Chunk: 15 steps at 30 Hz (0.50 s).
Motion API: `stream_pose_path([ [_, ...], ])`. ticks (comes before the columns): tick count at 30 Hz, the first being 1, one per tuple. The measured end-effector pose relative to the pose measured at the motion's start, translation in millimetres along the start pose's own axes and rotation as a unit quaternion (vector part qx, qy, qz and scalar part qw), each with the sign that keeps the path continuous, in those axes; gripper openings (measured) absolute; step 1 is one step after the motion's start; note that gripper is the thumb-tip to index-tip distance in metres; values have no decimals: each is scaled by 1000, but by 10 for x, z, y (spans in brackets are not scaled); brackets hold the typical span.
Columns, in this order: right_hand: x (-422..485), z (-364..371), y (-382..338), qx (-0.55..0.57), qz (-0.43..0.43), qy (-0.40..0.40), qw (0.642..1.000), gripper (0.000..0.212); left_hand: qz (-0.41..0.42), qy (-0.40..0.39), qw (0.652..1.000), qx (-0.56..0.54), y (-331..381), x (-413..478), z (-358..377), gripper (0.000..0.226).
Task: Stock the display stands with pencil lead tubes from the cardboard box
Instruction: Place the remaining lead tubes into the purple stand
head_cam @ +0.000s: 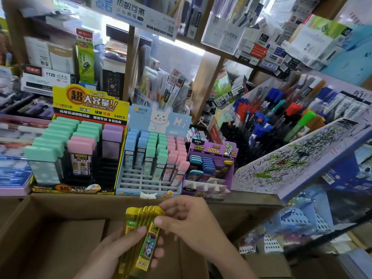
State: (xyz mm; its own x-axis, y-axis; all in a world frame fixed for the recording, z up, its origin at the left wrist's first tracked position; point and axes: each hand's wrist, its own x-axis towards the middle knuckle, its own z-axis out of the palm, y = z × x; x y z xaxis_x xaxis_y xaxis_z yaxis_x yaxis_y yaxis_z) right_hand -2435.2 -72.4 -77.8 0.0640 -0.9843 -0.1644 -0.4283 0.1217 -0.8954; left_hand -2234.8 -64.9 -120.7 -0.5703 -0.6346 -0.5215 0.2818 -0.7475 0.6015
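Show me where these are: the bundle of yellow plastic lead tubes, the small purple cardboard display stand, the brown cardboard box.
bundle of yellow plastic lead tubes (141, 220), head view, upper tube bodies.
small purple cardboard display stand (213, 148), head view, header card.
brown cardboard box (80, 204), head view, far wall.

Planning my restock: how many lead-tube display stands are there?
3: a yellow cardboard stand at left, a light blue rabbit-print cardboard stand in the middle, a small purple cardboard stand at right. More may be hidden.
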Motion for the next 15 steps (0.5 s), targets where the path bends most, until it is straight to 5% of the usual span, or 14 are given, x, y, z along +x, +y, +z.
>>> stream_pose_path([
  [9, -79, -455, -25, 104, -33, 85, 990, 18, 45, 72, 995, -43, -82, 54, 6, 43],
  [15, -149, -1106, -86, 2, -125, 227, 966, 21, 70, 89, 992, -52, -119, 119, -46, 47],
])
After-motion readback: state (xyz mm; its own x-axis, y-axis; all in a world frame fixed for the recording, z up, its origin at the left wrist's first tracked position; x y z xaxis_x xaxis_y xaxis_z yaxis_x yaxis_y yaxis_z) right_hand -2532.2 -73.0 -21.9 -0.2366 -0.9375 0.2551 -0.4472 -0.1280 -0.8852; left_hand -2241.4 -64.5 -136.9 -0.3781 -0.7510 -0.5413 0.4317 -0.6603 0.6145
